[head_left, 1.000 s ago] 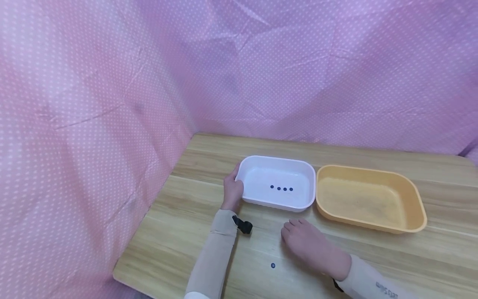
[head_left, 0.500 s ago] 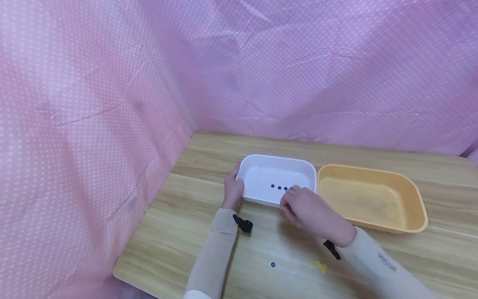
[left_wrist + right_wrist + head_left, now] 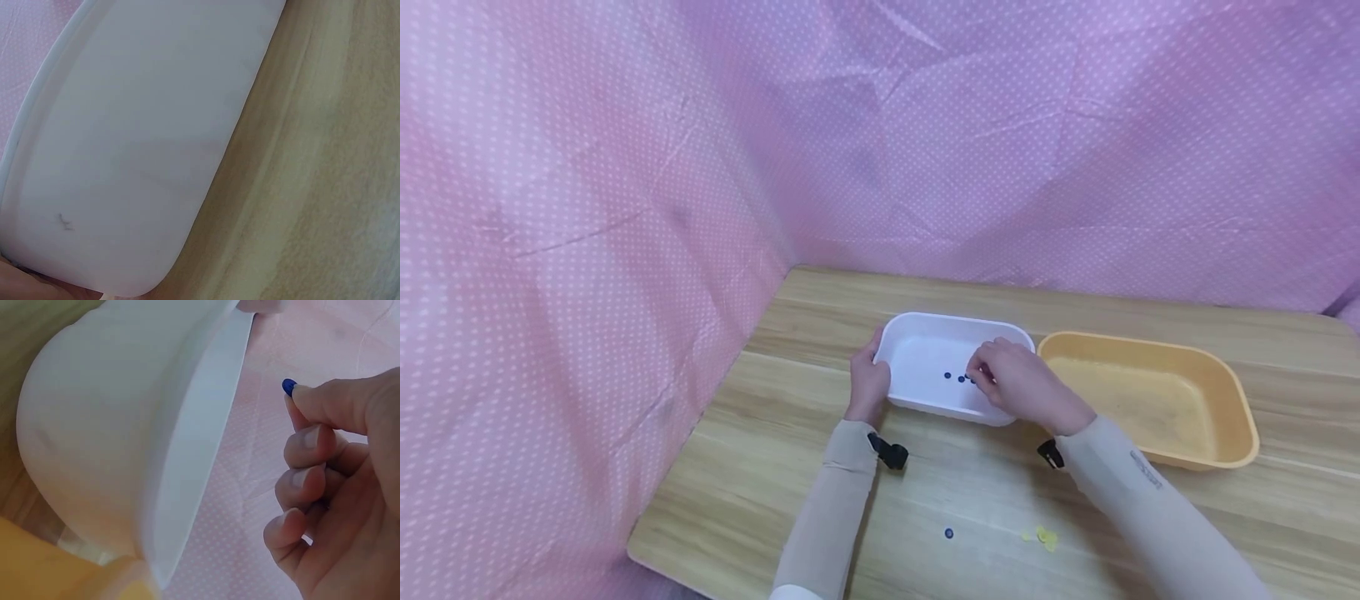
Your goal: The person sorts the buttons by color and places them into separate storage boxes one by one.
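A white plastic tub (image 3: 917,350) stands at the middle of the table, with several small dark blue discs (image 3: 947,376) in a row on its floor. My left hand (image 3: 868,383) grips the tub's left end, thumb at the rim. Over the right part of the tub is my right hand (image 3: 1011,379). In the right wrist view its thumb and forefinger pinch a small blue disc (image 3: 289,386), with the other fingers curled loosely. The hand hides part of the row in the head view. Another blue disc (image 3: 949,533) lies on the near part of the table.
A larger yellow-orange tub (image 3: 1157,400) sits just right of the white one. Small translucent yellow pieces (image 3: 1047,537) lie on the wooden table (image 3: 760,467) near the right forearm. A pink dotted cloth (image 3: 880,167) hangs behind and at the left.
My right hand has risen from the table and moved forward over the white tub, uncovering the yellow pieces. The left hand and both tubs stay nearly where they were.
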{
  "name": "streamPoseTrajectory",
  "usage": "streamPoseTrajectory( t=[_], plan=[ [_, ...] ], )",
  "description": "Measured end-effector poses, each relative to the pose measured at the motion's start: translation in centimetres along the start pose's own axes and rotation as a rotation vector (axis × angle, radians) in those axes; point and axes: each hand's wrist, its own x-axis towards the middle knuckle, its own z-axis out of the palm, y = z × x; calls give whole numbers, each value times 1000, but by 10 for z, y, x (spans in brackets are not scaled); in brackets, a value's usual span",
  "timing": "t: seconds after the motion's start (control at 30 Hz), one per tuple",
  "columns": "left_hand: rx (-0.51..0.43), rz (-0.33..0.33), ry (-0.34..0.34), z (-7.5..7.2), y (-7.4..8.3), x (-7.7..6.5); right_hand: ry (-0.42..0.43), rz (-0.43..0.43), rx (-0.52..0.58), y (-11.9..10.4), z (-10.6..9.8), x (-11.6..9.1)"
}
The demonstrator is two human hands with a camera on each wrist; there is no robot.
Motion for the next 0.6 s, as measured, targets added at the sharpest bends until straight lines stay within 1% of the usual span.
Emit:
streamPoseTrajectory(
  t=[0.13, 0.3, 0.4, 0.47, 0.6],
  plan=[
    [-3, 5, -8, 2, 1, -2, -15, 46, 17, 7, 1, 4],
    [-2, 12, -5, 0, 1, -2, -12, 20, -27, 13, 5, 13],
    [2, 2, -2, -1, 2, -1, -39, 30, -58, 14, 7, 21],
    [6, -3, -4, -2, 2, -1, -77, 69, -65, 16, 10, 26],
    [21, -5, -14, -2, 3, 0, -148, 177, -27, 19, 14, 36]
  ],
)
